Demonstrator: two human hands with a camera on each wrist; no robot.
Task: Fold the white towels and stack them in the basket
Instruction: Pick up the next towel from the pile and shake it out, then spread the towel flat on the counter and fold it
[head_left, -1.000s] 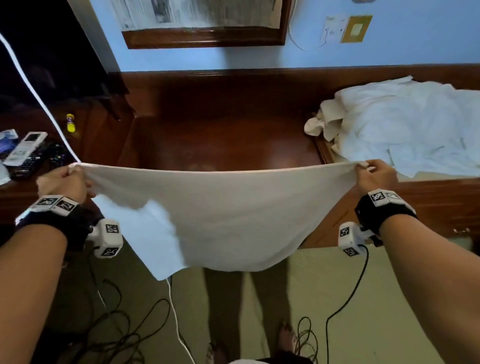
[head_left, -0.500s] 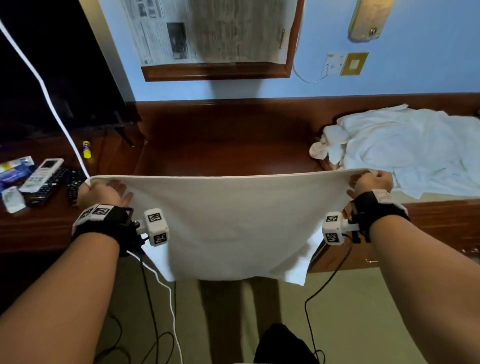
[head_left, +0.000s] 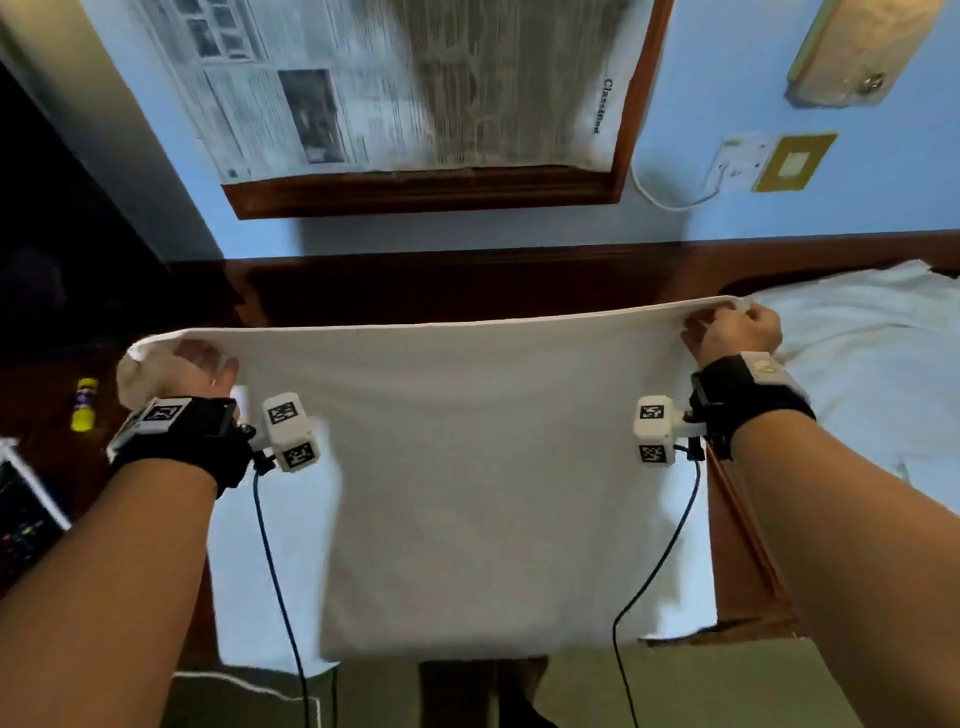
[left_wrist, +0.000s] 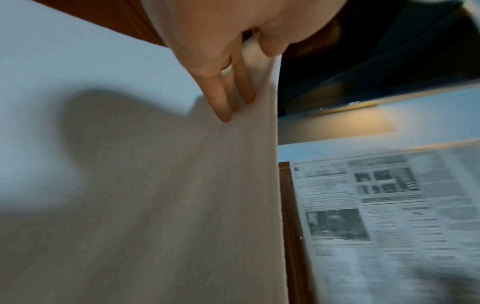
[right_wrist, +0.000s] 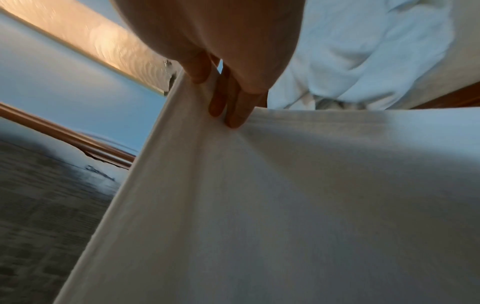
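Note:
A white towel (head_left: 467, 467) hangs stretched between both hands over the dark wooden desk (head_left: 467, 291), its lower edge near the desk's front. My left hand (head_left: 171, 364) pinches its top left corner, thumb on one side and fingers (left_wrist: 228, 96) flat on the cloth. My right hand (head_left: 732, 332) pinches the top right corner; fingers (right_wrist: 233, 107) press the fold in the right wrist view. A heap of white towels (head_left: 872, 364) lies to the right. No basket is in view.
A framed newspaper (head_left: 415, 88) hangs on the blue wall above the desk. A small yellow tube (head_left: 84, 405) and a remote (head_left: 21, 519) lie at the left. A dark screen (head_left: 62, 208) stands at the far left. Cables (head_left: 280, 597) hang from my wrists.
Both hands have lifted the towel higher and carried it forward over the desk; the towel now hangs flatter and wider, and the view has tilted up toward the wall.

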